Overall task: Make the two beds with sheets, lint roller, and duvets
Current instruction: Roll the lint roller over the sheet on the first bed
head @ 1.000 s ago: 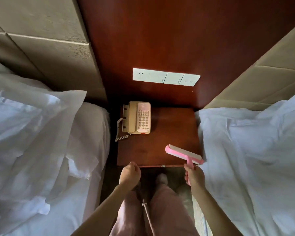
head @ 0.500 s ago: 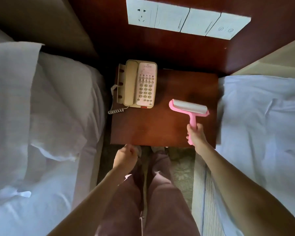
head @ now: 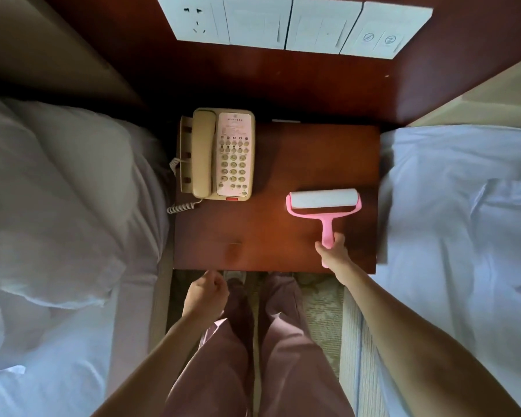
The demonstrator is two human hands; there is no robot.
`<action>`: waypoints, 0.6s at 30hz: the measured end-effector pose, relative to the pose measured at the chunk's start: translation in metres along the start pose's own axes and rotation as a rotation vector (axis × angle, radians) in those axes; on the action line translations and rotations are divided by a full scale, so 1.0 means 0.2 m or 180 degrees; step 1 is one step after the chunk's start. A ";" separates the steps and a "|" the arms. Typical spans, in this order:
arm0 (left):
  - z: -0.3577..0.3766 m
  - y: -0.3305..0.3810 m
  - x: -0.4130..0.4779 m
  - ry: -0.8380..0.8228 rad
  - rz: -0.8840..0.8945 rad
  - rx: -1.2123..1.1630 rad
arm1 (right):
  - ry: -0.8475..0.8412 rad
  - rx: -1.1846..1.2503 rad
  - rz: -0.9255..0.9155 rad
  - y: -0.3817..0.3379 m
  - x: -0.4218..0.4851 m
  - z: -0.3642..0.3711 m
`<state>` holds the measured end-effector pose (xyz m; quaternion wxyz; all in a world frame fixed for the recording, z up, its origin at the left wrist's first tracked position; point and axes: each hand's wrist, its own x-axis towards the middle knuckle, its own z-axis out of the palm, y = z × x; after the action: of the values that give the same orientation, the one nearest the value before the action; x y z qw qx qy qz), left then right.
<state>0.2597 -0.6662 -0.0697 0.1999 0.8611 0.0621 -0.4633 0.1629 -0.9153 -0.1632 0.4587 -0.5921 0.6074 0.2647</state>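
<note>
At nightstand (head: 253,233), right hand (head: 333,251) gripping lint roller (head: 324,200)

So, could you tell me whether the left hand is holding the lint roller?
No, the right hand grips the lint roller by its pink handle over the nightstand; the left hand is apart from it.

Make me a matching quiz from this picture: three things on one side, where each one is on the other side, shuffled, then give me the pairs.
1. beige corded telephone
2. pink lint roller with white roll
3. white switch and socket panel

A. on the dark wooden wall
B. over the right half of the wooden nightstand, handle gripped by the right hand
C. left rear of the nightstand

Pairs: 1-C, 2-B, 3-A
</note>
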 end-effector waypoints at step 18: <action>0.09 0.06 -0.26 0.0253 -0.0119 -0.0796 | -0.0088 -0.1135 -0.0070 -0.07 -0.21 -0.20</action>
<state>0.2200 -0.6803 -0.0327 0.2944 0.8459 0.1432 -0.4211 0.1610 -0.9320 -0.1072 0.3577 -0.6670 0.5379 0.3713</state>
